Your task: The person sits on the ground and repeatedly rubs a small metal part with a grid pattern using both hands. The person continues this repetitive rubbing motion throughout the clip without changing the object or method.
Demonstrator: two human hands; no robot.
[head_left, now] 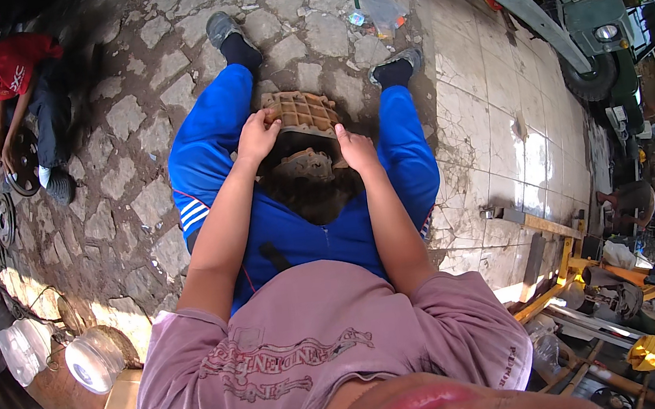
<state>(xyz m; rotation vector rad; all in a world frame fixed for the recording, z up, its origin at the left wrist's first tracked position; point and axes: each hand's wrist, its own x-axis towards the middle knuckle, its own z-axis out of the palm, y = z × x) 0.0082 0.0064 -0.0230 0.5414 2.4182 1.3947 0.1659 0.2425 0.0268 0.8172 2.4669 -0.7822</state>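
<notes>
Between my spread legs, both hands hold a brown, ribbed cast-metal cover (304,111) tilted up off the ground. My left hand (259,137) grips its left end, with the fingers behind the edge. At the right end, my right hand (356,149) has its thumb along the near edge; its other fingers are mostly hidden. Just nearer to me lies a rough, grey-brown metal part (305,165) in the dark shadow under the cover. I cannot tell whether the two pieces touch.
Uneven stone paving (131,200) lies to the left, pale tiles (491,135) to the right. A person in a red shirt (8,68) works at a round metal part (22,164). Clear plastic containers (95,360) stand lower left, yellow metal frames (548,300) lower right, a green vehicle (599,16) upper right.
</notes>
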